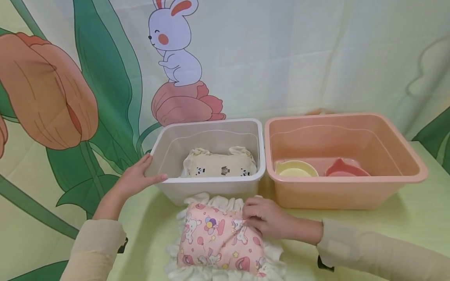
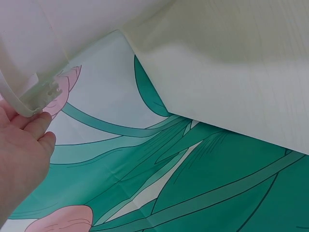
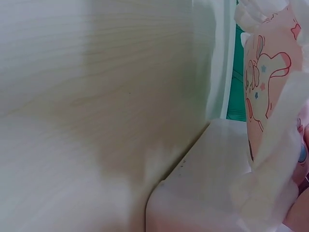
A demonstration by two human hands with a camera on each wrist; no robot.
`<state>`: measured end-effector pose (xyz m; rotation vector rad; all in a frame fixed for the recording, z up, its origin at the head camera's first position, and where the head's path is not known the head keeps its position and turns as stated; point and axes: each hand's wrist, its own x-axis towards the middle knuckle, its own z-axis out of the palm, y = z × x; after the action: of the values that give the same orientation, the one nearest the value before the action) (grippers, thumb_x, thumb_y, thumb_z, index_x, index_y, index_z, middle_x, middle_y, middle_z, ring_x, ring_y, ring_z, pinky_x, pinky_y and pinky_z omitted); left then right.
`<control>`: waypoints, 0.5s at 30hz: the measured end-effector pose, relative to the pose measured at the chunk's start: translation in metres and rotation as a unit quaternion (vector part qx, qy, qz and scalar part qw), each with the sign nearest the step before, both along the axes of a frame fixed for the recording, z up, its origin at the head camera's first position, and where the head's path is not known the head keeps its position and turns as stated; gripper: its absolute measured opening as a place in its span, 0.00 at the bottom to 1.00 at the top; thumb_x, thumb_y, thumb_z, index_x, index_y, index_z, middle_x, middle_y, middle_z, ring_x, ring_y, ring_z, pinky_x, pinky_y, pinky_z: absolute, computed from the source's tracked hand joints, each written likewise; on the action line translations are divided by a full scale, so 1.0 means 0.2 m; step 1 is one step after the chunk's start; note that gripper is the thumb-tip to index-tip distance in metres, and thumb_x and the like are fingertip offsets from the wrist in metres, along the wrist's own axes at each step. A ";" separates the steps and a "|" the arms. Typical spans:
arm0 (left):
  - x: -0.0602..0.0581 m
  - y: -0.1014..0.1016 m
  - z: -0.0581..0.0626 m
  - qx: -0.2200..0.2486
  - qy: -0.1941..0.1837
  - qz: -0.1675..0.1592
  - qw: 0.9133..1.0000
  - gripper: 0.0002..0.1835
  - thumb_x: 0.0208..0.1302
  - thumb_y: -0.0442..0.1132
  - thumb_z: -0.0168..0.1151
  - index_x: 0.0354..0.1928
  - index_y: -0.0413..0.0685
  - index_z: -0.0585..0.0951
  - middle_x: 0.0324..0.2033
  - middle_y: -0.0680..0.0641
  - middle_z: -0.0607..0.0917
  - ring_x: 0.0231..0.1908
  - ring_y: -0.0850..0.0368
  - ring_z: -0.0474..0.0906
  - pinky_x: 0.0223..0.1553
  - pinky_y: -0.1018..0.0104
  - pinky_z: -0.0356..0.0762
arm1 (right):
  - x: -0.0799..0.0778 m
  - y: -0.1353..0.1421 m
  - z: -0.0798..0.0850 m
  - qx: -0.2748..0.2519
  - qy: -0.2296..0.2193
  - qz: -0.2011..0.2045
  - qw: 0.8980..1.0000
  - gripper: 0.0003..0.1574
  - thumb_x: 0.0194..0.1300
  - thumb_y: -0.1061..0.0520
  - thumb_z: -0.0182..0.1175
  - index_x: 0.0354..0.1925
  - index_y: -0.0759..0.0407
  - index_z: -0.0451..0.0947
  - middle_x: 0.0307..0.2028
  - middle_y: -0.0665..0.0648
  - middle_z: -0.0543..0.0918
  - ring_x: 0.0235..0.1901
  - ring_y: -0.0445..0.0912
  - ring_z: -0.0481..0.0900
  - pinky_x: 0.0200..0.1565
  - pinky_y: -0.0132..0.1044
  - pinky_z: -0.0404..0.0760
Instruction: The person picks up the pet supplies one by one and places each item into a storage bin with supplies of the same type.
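My right hand point(image 1: 265, 218) pinches the upper right part of a small pink pillow point(image 1: 218, 238) with white ruffles and a unicorn and balloon print. It is tilted up just in front of the white bin point(image 1: 211, 187); in the right wrist view, the pillow point(image 3: 275, 63) shows at the right edge. My left hand point(image 1: 135, 177) holds the bin's left front corner, its thumb lying at the front rim. From the left wrist view, the fingers point(image 2: 36, 126) curl under the rim. Inside that bin lies a cream pillow point(image 1: 221, 164) with small animal faces.
Right beside the white bin stands a peach bin point(image 1: 327, 195) holding a yellow dish point(image 1: 297, 168) and a red dish point(image 1: 346, 168). Both stand on a light green table point(image 1: 140, 234). Behind them hangs a cloth backdrop point(image 1: 288, 58) printed with a rabbit and tulips.
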<state>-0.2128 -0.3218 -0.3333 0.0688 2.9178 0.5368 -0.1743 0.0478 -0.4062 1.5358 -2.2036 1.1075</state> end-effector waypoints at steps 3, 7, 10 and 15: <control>0.00 0.00 0.00 -0.001 0.002 -0.003 1.000 0.53 0.52 0.66 0.52 0.67 0.38 0.43 0.68 0.37 0.41 0.63 0.30 0.45 0.56 0.34 0.51 | 0.00 0.00 0.01 -0.005 0.007 0.001 1.000 0.11 0.47 0.69 0.61 0.22 0.54 0.75 0.29 0.49 0.77 0.32 0.40 0.72 0.36 0.25 0.74; -0.01 0.00 0.01 -0.003 0.005 -0.006 1.000 0.53 0.52 0.66 0.52 0.67 0.37 0.43 0.67 0.36 0.42 0.63 0.30 0.44 0.56 0.34 0.50 | 0.00 0.00 0.02 -0.006 0.003 0.002 1.000 0.10 0.47 0.69 0.62 0.21 0.55 0.75 0.28 0.49 0.77 0.31 0.40 0.72 0.36 0.25 0.74; 0.00 0.00 0.01 -0.002 0.004 -0.005 1.000 0.53 0.52 0.66 0.52 0.67 0.37 0.44 0.67 0.36 0.42 0.63 0.30 0.44 0.56 0.34 0.50 | 0.00 0.01 0.03 -0.006 0.001 0.004 1.000 0.10 0.47 0.69 0.62 0.21 0.55 0.74 0.28 0.49 0.77 0.31 0.40 0.72 0.36 0.25 0.74; 0.00 0.00 0.01 -0.001 0.003 -0.003 1.000 0.53 0.52 0.66 0.52 0.67 0.36 0.44 0.67 0.36 0.42 0.63 0.30 0.45 0.56 0.34 0.50 | 0.00 0.01 0.05 -0.002 -0.002 0.011 1.000 0.10 0.48 0.68 0.61 0.22 0.55 0.74 0.28 0.49 0.76 0.32 0.39 0.71 0.36 0.25 0.74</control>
<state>-0.2124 -0.3208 -0.3313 0.0801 2.9227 0.5331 -0.1748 0.0496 -0.3961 1.5616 -2.1903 1.1231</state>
